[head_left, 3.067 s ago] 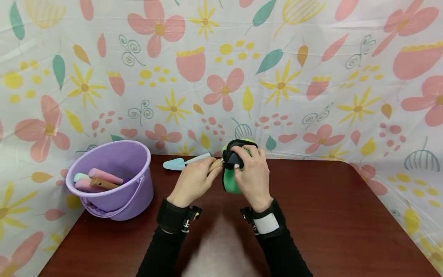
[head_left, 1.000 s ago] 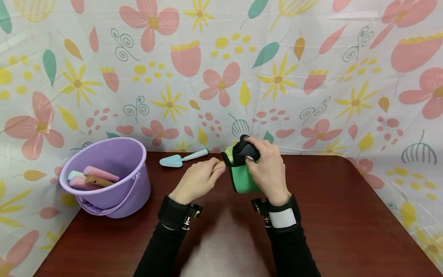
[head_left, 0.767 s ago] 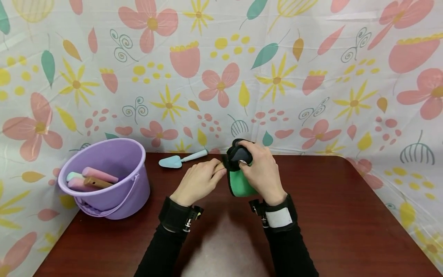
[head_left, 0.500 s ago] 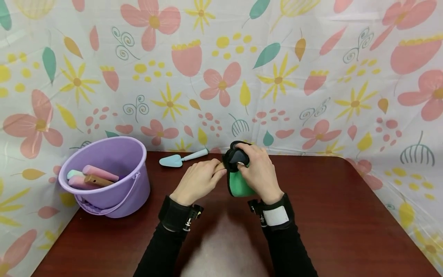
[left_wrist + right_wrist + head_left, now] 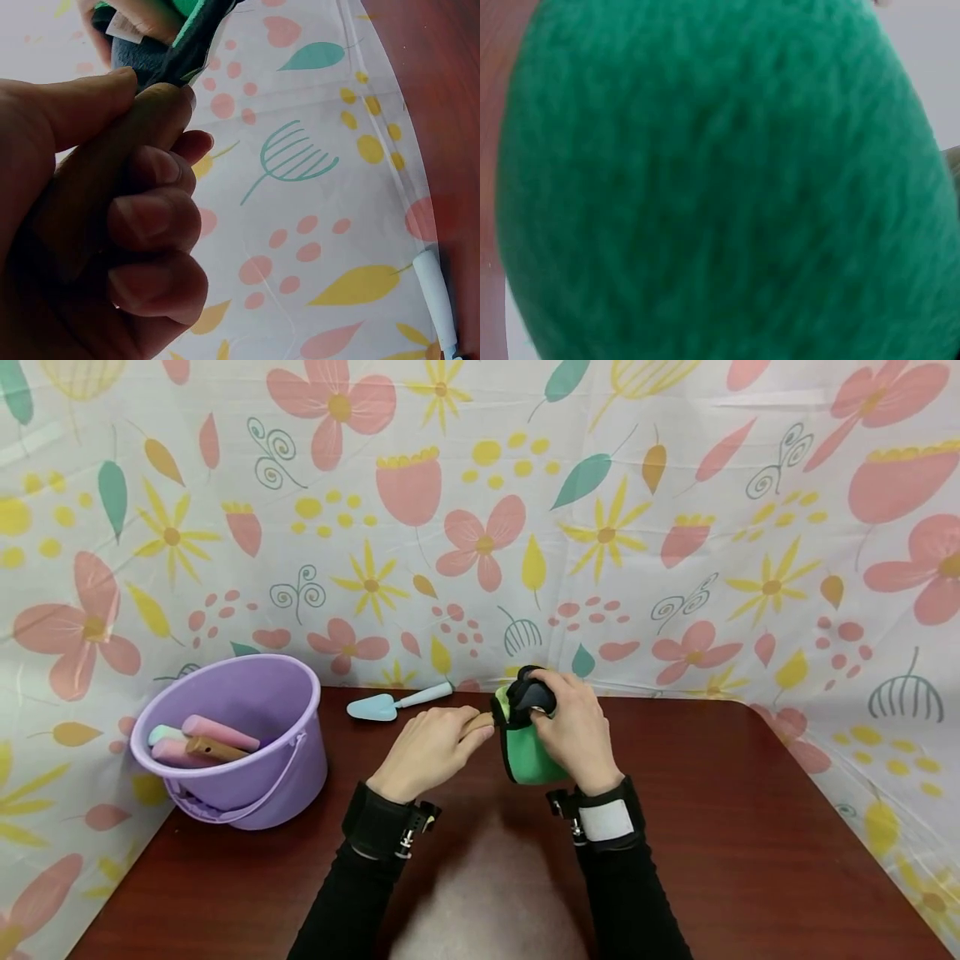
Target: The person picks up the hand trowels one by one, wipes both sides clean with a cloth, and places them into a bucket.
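Note:
My left hand (image 5: 442, 739) grips a wooden handle (image 5: 480, 722), fingers curled round it; in the left wrist view the left hand (image 5: 127, 217) wraps the same brown handle (image 5: 105, 180). My right hand (image 5: 566, 727) holds a green cloth (image 5: 528, 760) with a black part (image 5: 528, 695) bunched over the handle's far end, just above the table. What the cloth covers is hidden. The cloth's green and black edge (image 5: 191, 37) shows above my left thumb. Green cloth (image 5: 720, 187) fills the right wrist view.
A purple bucket (image 5: 288, 781) stands at the left with pink, mint and wooden handles (image 5: 206, 739) inside. A light blue trowel (image 5: 375, 706) lies at the table's back edge. The dark red table (image 5: 712, 827) is walled by a floral sheet (image 5: 675, 527).
My right hand and the cloth have shifted back and forth over the handle's end, now slightly to the right and up. My left hand has stayed almost still.

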A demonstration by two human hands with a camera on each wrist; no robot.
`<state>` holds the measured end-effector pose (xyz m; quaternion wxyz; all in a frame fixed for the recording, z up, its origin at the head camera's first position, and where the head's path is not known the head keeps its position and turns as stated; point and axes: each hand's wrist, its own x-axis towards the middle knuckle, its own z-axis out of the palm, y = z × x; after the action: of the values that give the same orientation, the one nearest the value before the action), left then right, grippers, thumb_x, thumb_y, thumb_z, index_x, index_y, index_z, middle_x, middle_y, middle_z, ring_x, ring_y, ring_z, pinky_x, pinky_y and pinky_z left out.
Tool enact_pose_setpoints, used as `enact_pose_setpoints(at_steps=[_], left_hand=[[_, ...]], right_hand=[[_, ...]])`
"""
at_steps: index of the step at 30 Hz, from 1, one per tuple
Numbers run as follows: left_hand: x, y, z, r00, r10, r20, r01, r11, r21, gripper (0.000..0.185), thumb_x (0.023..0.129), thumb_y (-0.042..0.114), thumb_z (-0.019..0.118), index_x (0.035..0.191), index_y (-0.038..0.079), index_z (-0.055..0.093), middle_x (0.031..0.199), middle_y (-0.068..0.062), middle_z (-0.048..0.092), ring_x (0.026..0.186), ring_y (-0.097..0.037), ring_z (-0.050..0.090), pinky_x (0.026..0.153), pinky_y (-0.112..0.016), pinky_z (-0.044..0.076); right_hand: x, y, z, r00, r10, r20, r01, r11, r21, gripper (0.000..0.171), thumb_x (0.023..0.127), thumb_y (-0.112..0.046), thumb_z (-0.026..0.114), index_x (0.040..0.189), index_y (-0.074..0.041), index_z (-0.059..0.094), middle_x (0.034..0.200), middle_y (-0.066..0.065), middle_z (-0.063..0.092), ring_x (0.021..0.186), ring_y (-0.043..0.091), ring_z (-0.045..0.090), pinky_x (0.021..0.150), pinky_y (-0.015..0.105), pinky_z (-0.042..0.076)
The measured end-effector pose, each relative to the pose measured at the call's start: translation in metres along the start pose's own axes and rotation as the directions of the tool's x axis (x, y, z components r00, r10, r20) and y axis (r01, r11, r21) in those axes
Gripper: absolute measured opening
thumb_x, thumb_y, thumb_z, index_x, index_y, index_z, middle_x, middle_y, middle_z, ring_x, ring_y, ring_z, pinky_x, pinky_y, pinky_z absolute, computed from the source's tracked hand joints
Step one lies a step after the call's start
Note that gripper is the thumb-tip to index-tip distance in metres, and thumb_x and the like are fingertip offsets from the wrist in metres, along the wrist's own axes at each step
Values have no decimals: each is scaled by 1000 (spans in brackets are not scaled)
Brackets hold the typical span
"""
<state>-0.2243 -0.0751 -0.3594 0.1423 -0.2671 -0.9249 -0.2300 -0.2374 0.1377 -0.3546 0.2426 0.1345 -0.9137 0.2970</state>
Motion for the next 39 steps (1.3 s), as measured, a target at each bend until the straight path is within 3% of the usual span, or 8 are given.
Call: enact_pose_setpoints(at_steps=[7,19,24,30,34,39], left_hand=[[1,-1,-2,1000,6,15,-6,998,-55,23,100,40,55,104,22,70,77,15,57,70,-3,53,59,-26,43],[1,0,-5,1000,-2,14,4,994,-108,24,100,40,55,106,23,70,78,17,59,68,-3,53,61,-26,44],[0,-2,-10,1000,-15,22,18,989,-145,23,100,40,54,102,22,69,74,14,57,65,-4,53,62,-27,45],[0,-2,-10,1000,-16,21,19,989,-144,26,101,40,54,107,20,69,78,15,58,68,-4,54,65,-27,45],[0,1,-7,999,-16,31,20,988,-155,28,101,39,54,110,17,68,80,11,58,68,-5,53,64,-27,45],[-1,4,-4,1000,-23,11,25,991,-135,25,101,37,55,105,16,67,78,10,56,64,-5,52,60,-26,43]], right_hand=[[0,13,-11,999,37,-24,-37,999,19,45,84,-5,75,126,-14,63,108,17,60,100,39,58,77,57,50],[1,28,-19,998,30,-63,-28,999,21,45,86,-4,72,129,-11,60,112,20,61,99,41,58,75,57,49],[3,25,-24,995,-25,-93,29,999,44,47,84,-2,74,128,-9,61,116,20,61,104,40,57,81,55,48],[2,14,-29,987,-98,-126,108,991,76,49,82,0,77,128,-9,61,114,18,61,102,37,56,81,53,47],[1,7,-26,980,-160,-121,169,983,70,49,80,-1,78,126,-9,62,109,16,62,98,35,55,82,51,46],[-1,-1,-20,982,-166,-88,170,985,39,49,80,-2,77,127,-12,63,110,14,61,97,34,53,79,51,48]])
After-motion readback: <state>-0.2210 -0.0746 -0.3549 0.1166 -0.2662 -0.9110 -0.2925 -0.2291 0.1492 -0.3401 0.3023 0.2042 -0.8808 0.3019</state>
